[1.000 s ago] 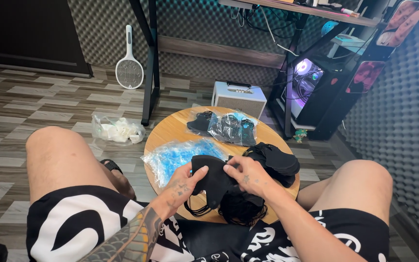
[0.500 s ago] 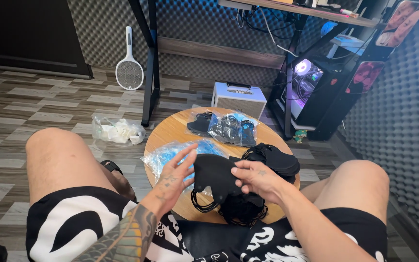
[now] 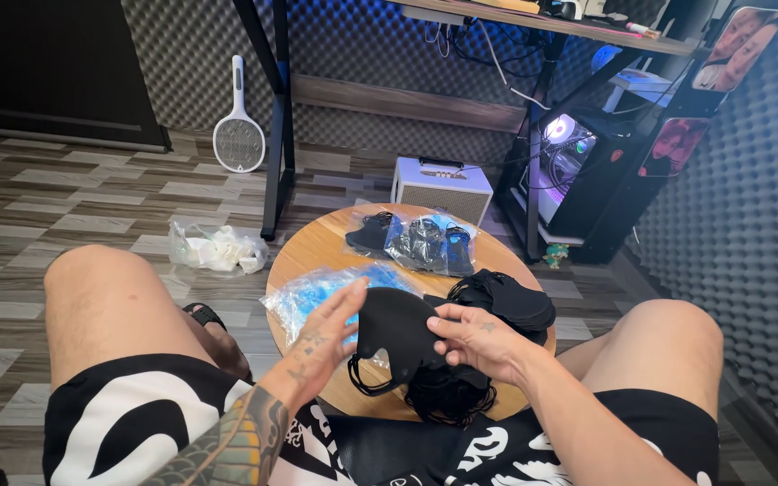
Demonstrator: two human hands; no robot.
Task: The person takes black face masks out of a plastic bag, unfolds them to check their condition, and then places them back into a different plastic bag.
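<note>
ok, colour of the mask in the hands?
Black mask, held by left hand and right hand; head view.

1. Left hand reaching forward from a tattooed forearm, palm down, fingers spread and lightly curled.
2. Right hand coming in from the right, fingers pinched together, thumb on top.
3. Both hands close together between bare knees.

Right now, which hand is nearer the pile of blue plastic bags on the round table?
Left. The left hand lies over the near edge of the blue bags, holding the black mask. The right hand holds the mask's other side, farther from them.
</note>
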